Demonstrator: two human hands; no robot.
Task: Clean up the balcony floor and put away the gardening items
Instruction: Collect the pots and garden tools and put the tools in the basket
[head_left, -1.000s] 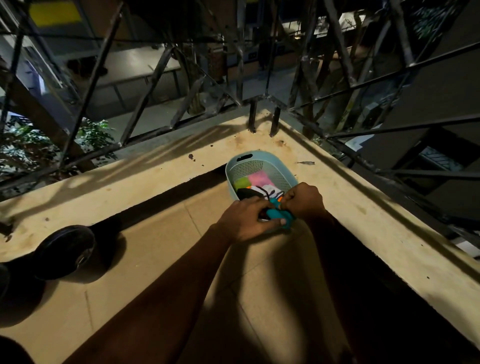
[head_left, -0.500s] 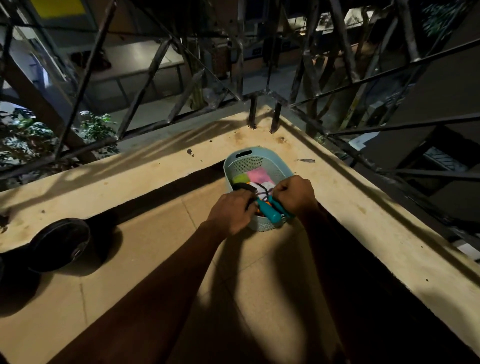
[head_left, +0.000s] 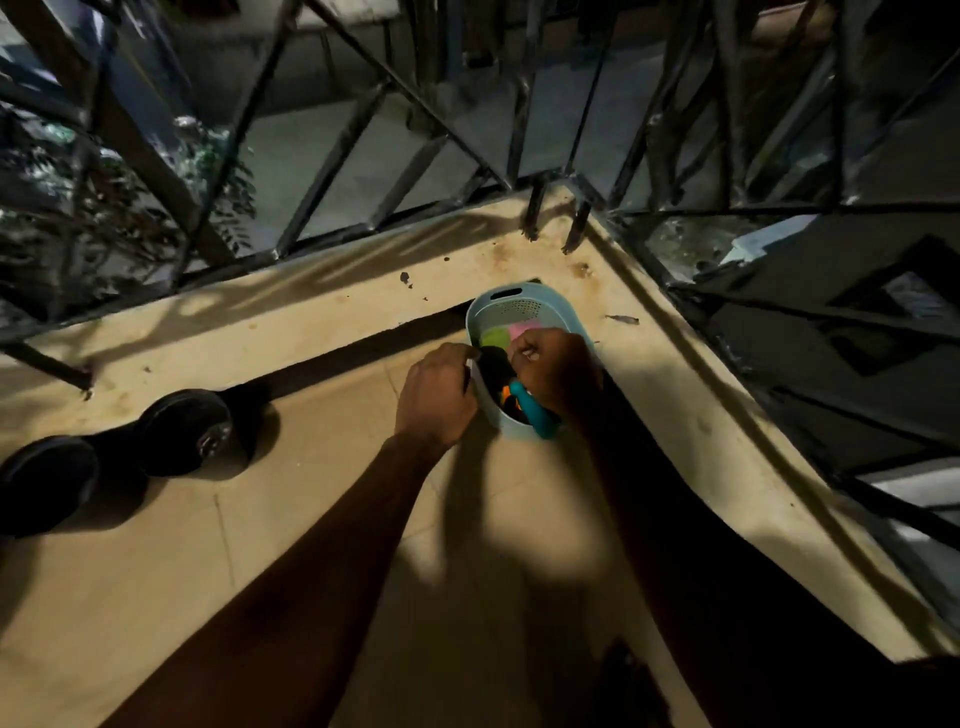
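Perforated plastic basket (head_left: 524, 307) on the balcony floor (head_left: 311, 519), set in the corner of the parapet ledge (head_left: 311, 312). The left hand (head_left: 436, 400) curls over its left rim. The right hand (head_left: 558, 370) is curled inside it, and what it grasps is not discernible. A teal-handled tool (head_left: 534, 418) juts over the near rim. The basket is probably light and slightly flexible, best lifted by both rims. Dumbbell plates (head_left: 182, 431) lie well left of it, and railing bars (head_left: 532, 213) stand beyond.

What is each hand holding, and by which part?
Left hand grips the blue basket by its left rim. Right hand is curled inside the basket above the teal handle; its hold cannot be told.
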